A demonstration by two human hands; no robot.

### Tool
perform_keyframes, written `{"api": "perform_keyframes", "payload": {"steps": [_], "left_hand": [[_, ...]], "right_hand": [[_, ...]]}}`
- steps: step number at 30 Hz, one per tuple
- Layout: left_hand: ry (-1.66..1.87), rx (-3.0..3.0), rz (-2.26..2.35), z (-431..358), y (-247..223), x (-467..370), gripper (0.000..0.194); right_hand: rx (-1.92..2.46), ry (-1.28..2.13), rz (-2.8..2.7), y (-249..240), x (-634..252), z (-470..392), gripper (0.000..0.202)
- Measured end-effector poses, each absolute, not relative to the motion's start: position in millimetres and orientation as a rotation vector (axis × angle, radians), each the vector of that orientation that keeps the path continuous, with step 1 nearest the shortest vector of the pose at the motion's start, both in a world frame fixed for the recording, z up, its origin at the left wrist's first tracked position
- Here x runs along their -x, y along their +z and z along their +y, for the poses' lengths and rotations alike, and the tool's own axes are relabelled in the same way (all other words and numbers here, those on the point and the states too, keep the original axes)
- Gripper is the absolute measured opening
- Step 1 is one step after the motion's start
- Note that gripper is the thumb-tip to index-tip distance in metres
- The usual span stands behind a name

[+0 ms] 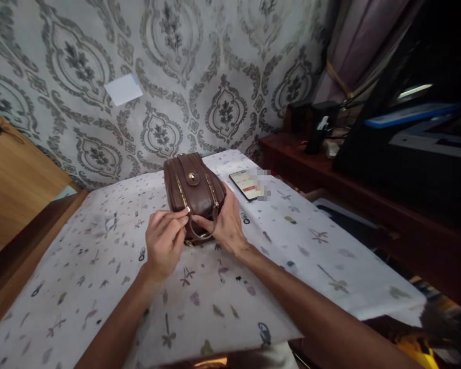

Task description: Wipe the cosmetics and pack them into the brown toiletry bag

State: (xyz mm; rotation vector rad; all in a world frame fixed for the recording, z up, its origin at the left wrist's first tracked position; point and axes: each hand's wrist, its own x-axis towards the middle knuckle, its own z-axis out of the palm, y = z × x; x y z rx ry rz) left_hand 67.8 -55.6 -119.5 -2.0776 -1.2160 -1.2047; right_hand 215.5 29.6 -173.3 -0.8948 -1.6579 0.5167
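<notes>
A brown leather pouch (194,195) stands on the worktop (100,287), which is covered with a white cloth printed with small leaves. It is near the far edge, just in front of the patterned wall.

The right hand (225,223) is closed around the near right end of the pouch, with the thumb by the wrist strap (202,230); I judge it holds the pouch steady so it does not slide. The left hand (165,243) pinches something small at the near end of the gold zipper (181,192), probably the pull, with the fingertips pressed together.

A phone (246,184) lies flat behind the pouch to the right, apart from both hands.
</notes>
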Motion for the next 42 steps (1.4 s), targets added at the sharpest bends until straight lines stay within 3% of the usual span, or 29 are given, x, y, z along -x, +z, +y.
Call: {"api": "perform_keyframes", "payload": {"steps": [23,28,35,42], "left_hand": [[-1.157,2.05,-1.095,-61.8,-137.0,-69.9,0.02],[-1.0,2.039,-1.163,-62.5,-135.9,-71.8,0.021],[-0.733,2.101,-1.128,-55.1,-120.2,-100.2,0.038],[-0.793,2.154,-1.179,-39.2,-110.1,-116.8,0.022]], "right_hand": [[0.826,0.523,-1.71,-173.1,-222.6,31.5,0.1],[0.823,0.57,-1.719,-172.9,-225.2,32.0,0.101],[0.757,0.635,-1.742,-175.1,-231.2,31.2,0.089],[0.737,0.628,-1.73,-174.5,-234.2,31.0,0.086]]}}
